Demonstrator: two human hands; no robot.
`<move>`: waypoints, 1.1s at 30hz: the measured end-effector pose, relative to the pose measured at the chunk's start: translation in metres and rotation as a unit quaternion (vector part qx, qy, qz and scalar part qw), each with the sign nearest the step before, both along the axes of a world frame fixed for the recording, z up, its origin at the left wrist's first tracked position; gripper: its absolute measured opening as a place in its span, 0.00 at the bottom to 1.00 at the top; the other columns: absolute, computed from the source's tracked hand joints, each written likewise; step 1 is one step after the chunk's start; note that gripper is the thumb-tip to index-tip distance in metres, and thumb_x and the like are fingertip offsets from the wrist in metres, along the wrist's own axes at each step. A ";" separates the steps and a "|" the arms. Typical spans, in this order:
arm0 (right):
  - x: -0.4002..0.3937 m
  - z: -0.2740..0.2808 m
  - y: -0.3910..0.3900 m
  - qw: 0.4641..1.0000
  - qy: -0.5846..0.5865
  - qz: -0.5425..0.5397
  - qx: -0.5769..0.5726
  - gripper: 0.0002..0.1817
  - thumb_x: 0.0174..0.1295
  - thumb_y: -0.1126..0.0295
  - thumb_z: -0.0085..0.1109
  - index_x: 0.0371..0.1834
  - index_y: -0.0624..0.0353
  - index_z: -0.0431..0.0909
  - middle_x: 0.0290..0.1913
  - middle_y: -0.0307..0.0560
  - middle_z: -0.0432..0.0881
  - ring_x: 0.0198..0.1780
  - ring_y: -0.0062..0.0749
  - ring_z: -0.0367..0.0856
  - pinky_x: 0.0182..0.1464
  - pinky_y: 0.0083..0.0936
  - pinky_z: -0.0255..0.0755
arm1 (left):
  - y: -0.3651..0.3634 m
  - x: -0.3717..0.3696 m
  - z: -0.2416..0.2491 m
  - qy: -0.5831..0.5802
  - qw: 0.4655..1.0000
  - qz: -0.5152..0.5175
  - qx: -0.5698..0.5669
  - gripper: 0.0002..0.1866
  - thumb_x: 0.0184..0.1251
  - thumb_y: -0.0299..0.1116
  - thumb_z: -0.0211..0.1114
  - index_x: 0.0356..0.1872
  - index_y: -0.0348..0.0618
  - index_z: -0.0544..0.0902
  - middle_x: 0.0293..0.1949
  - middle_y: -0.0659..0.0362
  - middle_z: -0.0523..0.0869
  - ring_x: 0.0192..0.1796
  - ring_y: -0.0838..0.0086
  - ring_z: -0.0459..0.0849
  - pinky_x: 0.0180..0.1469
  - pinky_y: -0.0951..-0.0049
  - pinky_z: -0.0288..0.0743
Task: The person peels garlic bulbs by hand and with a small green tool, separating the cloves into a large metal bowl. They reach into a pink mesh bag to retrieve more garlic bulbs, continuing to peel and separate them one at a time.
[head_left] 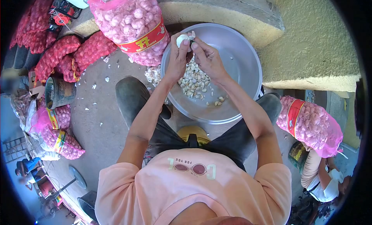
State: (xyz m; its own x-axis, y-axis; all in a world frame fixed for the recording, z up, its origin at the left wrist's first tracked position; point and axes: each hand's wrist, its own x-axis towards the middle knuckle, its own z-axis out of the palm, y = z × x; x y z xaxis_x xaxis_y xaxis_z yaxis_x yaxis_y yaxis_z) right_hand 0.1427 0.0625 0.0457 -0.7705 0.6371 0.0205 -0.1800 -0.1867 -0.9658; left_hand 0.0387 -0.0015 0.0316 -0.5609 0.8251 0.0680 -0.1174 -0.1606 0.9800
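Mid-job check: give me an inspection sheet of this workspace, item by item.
Surface: concrete ground, bits of white skin scattered on it.
Job's things: garlic bulb held over the metal basin; cloves piled inside.
Clutter: pink mesh garlic sack beside the basin, red sacks, another sack, bucket.
Grippers: left hand and right hand both grip the bulb.
Cables: nothing seen.
Surroundings: concrete ledge; another person at lower right.

Both hands meet over the metal basin (240, 70): left hand (177, 60) pinches a garlic bulb (182, 39), right hand (207, 58) touching it. Peeled cloves (195, 83) lie below; a pink mesh sack (133, 21) stands at ten o'clock.
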 end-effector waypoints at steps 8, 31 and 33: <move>0.003 -0.007 0.012 0.974 -0.016 -0.013 0.226 0.23 0.70 0.65 0.52 0.64 0.66 0.69 0.49 0.45 0.82 0.47 0.20 0.77 0.53 0.19 0.70 | -0.006 -0.019 0.012 0.013 0.997 -0.066 -0.034 0.23 0.74 0.57 0.43 0.48 0.48 0.73 0.28 0.67 0.72 0.25 0.86 0.66 0.25 0.83 0.56; 0.006 0.009 0.019 0.997 -0.028 0.066 0.038 0.21 0.71 0.62 0.51 0.63 0.59 0.72 0.31 0.33 0.77 0.31 0.13 0.73 0.35 0.16 0.69 | -0.007 -0.022 0.002 -0.027 0.996 -0.081 -0.016 0.20 0.75 0.52 0.46 0.51 0.45 0.69 0.30 0.64 0.74 0.26 0.83 0.71 0.26 0.82 0.63; 0.010 0.016 0.021 0.995 -0.041 0.086 0.037 0.21 0.71 0.61 0.51 0.63 0.60 0.72 0.31 0.33 0.77 0.31 0.14 0.73 0.36 0.16 0.69 | -0.008 -0.029 0.000 -0.042 0.987 -0.147 -0.058 0.22 0.75 0.55 0.43 0.48 0.46 0.72 0.32 0.64 0.75 0.30 0.82 0.72 0.30 0.81 0.64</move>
